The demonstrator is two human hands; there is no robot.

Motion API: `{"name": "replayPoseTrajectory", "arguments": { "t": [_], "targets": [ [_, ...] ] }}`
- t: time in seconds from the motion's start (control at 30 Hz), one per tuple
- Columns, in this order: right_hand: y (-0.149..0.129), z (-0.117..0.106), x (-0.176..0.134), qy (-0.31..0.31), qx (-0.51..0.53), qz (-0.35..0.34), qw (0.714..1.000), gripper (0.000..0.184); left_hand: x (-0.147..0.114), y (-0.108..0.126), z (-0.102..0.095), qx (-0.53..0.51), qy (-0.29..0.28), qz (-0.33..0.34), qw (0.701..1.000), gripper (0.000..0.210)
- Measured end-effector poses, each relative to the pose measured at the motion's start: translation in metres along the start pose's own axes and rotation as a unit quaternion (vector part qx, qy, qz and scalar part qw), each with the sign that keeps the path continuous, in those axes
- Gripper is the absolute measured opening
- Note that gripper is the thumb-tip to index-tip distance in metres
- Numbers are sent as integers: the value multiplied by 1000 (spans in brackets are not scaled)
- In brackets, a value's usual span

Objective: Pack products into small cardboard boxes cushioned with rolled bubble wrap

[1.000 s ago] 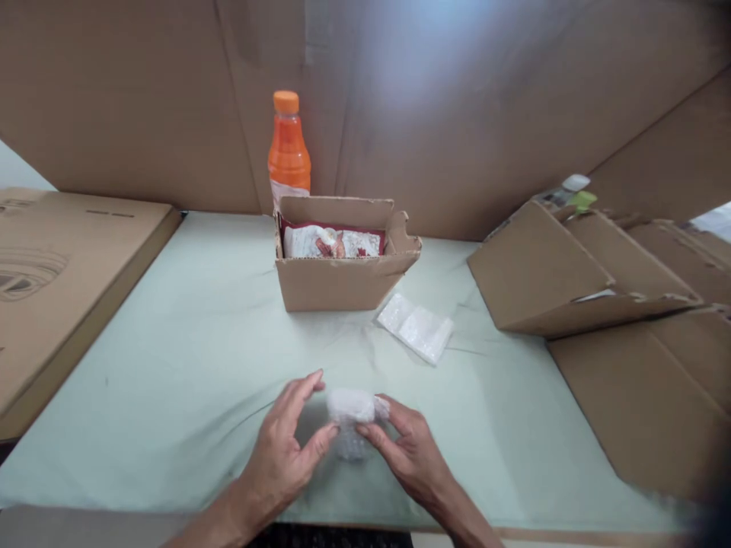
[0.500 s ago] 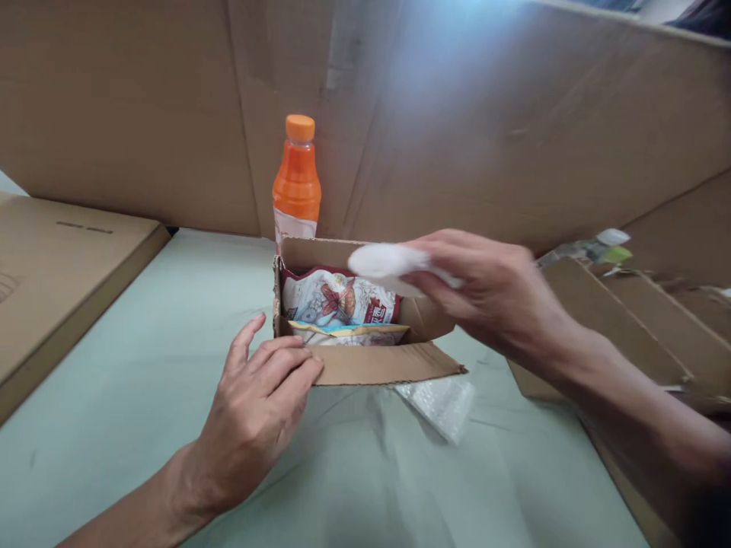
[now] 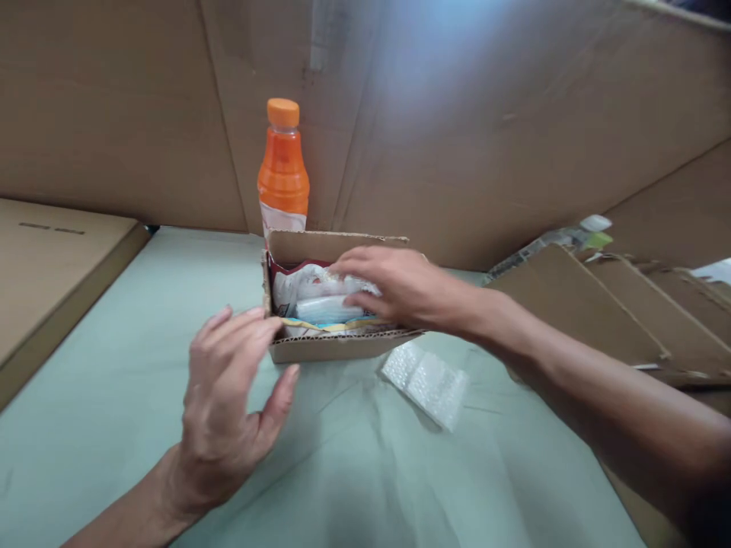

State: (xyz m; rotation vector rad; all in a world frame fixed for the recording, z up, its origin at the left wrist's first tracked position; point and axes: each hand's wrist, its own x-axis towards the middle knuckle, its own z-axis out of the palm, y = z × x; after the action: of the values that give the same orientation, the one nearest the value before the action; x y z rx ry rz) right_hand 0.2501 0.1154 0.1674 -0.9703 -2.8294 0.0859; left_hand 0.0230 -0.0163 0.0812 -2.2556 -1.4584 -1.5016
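Observation:
A small open cardboard box (image 3: 331, 349) stands on the pale green surface. Inside it are a printed snack bag (image 3: 291, 283) with a dark red edge and a second packet (image 3: 336, 328) with a yellow and blue edge. A soft white bundle (image 3: 328, 307), perhaps plastic wrap, lies on top of the printed bag. My right hand (image 3: 400, 285) reaches into the box with fingers and thumb around the bundle's right end. At the box's front left corner is my left hand (image 3: 228, 396), open, thumb apart, its fingertips by the edge.
An orange drink bottle (image 3: 284, 171) stands behind the box. Folded bubble wrap (image 3: 426, 384) lies in front of it. A flat carton (image 3: 62, 251) is on the left; cardboard compartments (image 3: 576, 304) with a clear bottle (image 3: 594, 228) are on the right. A cardboard wall (image 3: 457, 152) rises behind.
My right hand has lowered the white bundle from above the box onto the bags inside. My left hand has lifted off the front flap, which now hangs down, and its thumb has spread.

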Motion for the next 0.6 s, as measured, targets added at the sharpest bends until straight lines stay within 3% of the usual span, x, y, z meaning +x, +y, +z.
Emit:
{"name": "replayPoseTrajectory", "arguments": {
  "t": [0.07,0.13,0.23,0.33,0.43,0.5,0.6],
  "targets": [
    [3,-20,-46,123,13,97,988,28,-12,-6,-6,-31,37,-74,996,74],
    [2,-23,-96,218,25,220,951,23,-26,-16,-8,-83,19,-162,983,76],
    [-4,15,-143,244,113,321,908,25,-38,-34,5,-149,-68,-281,946,73],
    [-14,72,-139,205,231,314,898,57,-33,-42,35,-226,-109,-339,907,70],
    [-29,106,-116,230,308,326,864,50,-25,-36,52,-292,-77,-371,878,61],
    [-47,112,-109,265,331,333,842,43,-30,-29,40,-298,-45,-393,869,59],
    [-87,110,-110,287,364,299,834,45,-54,-21,-6,-263,-19,-433,862,58]
  ]
}}
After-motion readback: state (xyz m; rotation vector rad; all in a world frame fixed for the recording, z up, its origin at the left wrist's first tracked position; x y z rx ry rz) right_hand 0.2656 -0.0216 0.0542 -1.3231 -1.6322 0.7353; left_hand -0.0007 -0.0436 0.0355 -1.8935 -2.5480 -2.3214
